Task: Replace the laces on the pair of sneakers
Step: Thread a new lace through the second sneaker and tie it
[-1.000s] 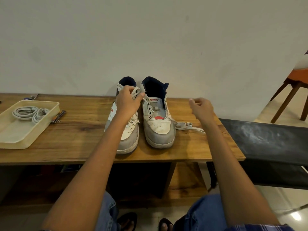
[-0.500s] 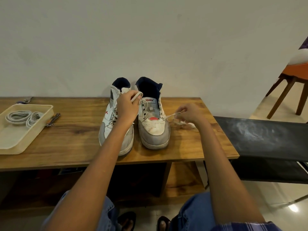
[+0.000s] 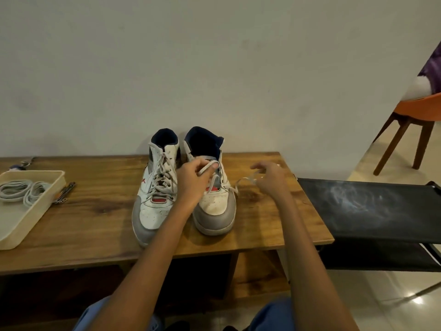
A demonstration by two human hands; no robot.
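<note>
While both arms reach forward over the worktop [image 3: 100, 225], each hand has hold of one end of the same lace [image 3: 235, 186]. This lace belongs to the right sneaker [image 3: 212, 187], which I take as the landmark. The sneaker stands upright near the back edge of the worktop, its toe towards the person, and the left sneaker [image 3: 156, 187] stands just beside it, to its left, fully laced.

The left hand [image 3: 194, 179] is above the tongue of the right sneaker. Its grip is closed: the thumb and the curled fingers pinch a loop of the lace, and the loop sticks out between them. The right hand [image 3: 269, 175] is to the right of the sneaker, above the wood and apart from the shoe. Its fingers are bent and they pinch the other end of the lace; this part is blurred, so I cannot tell exactly how the fingers lie. From this hand the lace runs down and left to the lower eyelets of the sneaker.

Far to the left of the sneaker a cream tray [image 3: 53, 187] lies on the worktop, with coiled grey laces [image 3: 21, 189] inside. A small metal tool [image 3: 64, 193] lies just beside the tray. To the right of the sneaker, past the worktop's end, there is a black stool [image 3: 372, 211], and behind it an orange chair [image 3: 415, 120].
</note>
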